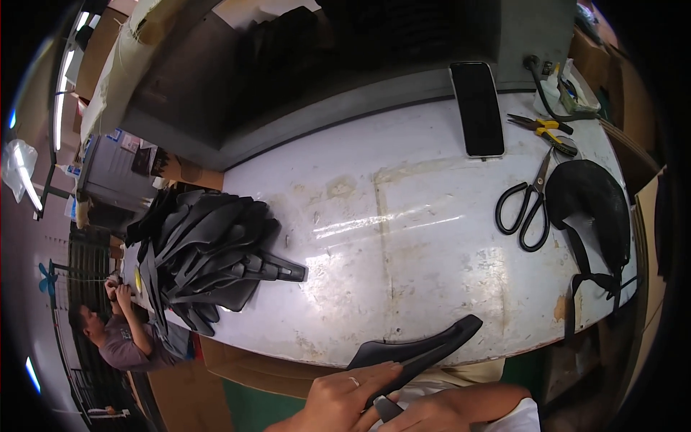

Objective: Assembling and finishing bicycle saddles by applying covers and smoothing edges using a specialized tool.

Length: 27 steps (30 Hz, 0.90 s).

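A long, curved black piece (425,353) of smooth, soft-looking material lies over the table's near edge, with a narrow, bent end pointing right. My left hand (347,396) is closed on its near part, the fingers laid across it; a ring shows on one finger. Close beside it, my right hand (432,412) has its fingers curled at a dark grey end (389,409) that seems to belong to the same piece. Parts of both hands are cut off by the lower edge. On the left of the table is a heap of similar black pieces (209,252).
Black-handled scissors (529,205), yellow-and-black pliers (541,125), a phone (478,108) and a black strapped pouch-like item (594,209) lie on the right of the white table (345,237). A dark metal machine housing (324,108) stands behind. Another person (126,338) works at far left.
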Each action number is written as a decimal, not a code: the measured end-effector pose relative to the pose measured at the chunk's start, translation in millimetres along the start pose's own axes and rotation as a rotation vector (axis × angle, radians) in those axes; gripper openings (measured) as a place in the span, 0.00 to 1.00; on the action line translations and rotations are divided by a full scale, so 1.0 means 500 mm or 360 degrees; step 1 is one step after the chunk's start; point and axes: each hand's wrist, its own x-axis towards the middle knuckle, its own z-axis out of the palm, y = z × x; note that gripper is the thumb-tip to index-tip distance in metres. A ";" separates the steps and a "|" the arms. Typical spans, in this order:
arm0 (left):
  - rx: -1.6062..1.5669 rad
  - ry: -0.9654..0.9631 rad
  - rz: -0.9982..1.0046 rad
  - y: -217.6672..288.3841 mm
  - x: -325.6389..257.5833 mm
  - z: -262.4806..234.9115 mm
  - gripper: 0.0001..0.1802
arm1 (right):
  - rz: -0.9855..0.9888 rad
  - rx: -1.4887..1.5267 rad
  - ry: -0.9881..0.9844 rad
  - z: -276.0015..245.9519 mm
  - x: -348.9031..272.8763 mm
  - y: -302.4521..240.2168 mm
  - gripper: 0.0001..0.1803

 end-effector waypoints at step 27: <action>-0.0356 -0.0413 -0.0536 -0.008 -0.005 -0.012 0.27 | 0.0123 0.0159 0.0597 0.007 -0.024 0.001 0.06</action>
